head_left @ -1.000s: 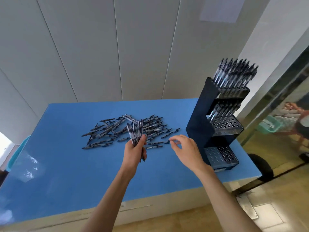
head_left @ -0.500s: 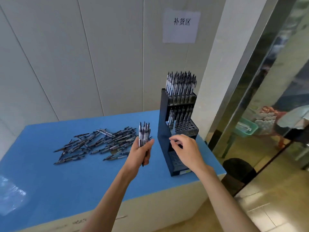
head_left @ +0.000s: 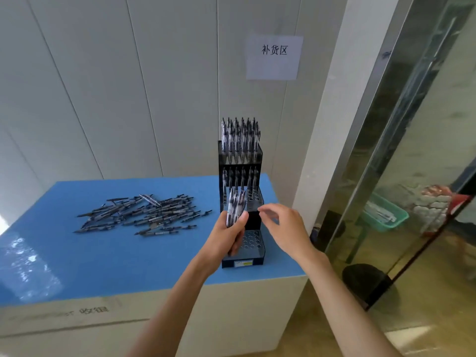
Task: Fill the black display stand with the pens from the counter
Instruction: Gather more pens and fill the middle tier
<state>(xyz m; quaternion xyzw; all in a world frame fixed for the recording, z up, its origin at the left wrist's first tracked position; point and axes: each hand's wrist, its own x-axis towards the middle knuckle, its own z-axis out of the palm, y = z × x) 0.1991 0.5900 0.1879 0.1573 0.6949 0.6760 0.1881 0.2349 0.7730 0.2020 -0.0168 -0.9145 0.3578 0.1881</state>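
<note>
Here, your left hand [head_left: 226, 238] grips a bundle of pens [head_left: 235, 206] upright before the black display stand [head_left: 240, 161] on the blue counter [head_left: 103, 253]. Your right hand [head_left: 286, 228] hovers beside it, fingers loosely curled, empty. Loose pens [head_left: 144, 213] lie piled to the left.

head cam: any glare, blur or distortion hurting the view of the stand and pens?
Head view: glare patch on the blue counter at left, clear of the loose pens; wall seams bow from wide-angle distortion; right hand fingertips slightly motion-blurred; the bundle of pens in the left hand overlaps the black stand.
</note>
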